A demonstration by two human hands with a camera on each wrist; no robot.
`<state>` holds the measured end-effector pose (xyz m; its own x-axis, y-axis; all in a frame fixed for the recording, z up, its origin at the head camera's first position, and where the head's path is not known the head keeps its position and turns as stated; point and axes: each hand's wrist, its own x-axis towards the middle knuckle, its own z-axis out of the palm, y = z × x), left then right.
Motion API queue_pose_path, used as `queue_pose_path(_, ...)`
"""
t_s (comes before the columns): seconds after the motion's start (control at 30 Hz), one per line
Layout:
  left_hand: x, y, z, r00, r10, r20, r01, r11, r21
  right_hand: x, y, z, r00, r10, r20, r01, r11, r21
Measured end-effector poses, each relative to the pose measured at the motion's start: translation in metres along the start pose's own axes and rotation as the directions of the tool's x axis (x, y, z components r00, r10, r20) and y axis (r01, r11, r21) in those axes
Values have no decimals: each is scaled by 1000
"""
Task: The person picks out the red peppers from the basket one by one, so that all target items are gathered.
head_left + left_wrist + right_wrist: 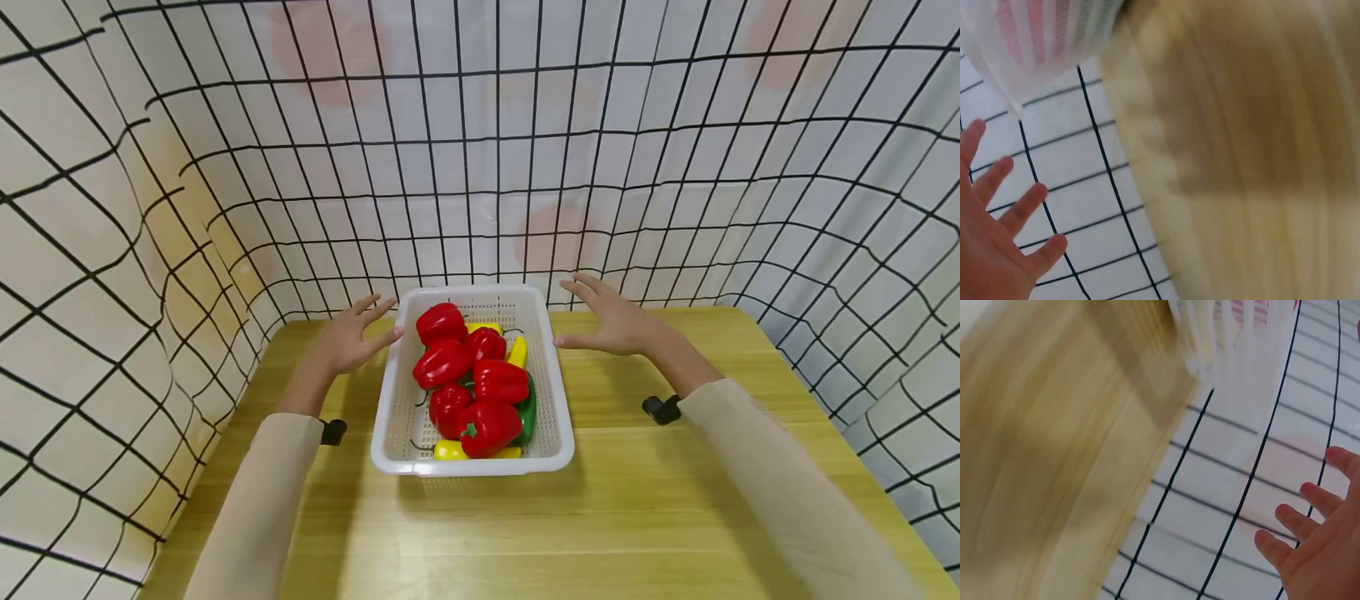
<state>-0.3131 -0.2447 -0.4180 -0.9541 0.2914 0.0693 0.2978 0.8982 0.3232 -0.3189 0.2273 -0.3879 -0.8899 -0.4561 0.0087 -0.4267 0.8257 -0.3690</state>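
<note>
A white plastic basket [381, 442] sits on the wooden table, holding several red bell peppers [501, 382], a few yellow peppers [450, 451] and a green pepper [528, 414]. My left hand [349, 340] is spread beside the basket's left rim, its thumb tip close to the edge; whether it touches, I cannot tell. On the other side, my right hand [613, 322] is spread just off the right rim, thumb toward the basket. Both wrist views show the left hand [999, 219] and the right hand [1319, 531] with fingers apart and nothing held.
A wooden table [480, 533] extends in front of the basket and to both sides. Black wire grid [497, 137] over pale cloth stands behind it and along the left and right. Dark wrist-worn devices [662, 409] sit by the cuffs of the beige sleeves [780, 483].
</note>
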Motion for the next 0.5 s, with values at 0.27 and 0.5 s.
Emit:
queue_pose_path(0.27, -16, 13, 14, 997, -14, -79, 2, 987, -158, -6, -22, 20, 999, -21, -32, 21, 1000, 3)
queue_pose_path(0.5, -35, 25, 22, 996, -24, -84, 1, 965, -263, -10, -53, 37, 995, -81, -51, 85, 993, 81)
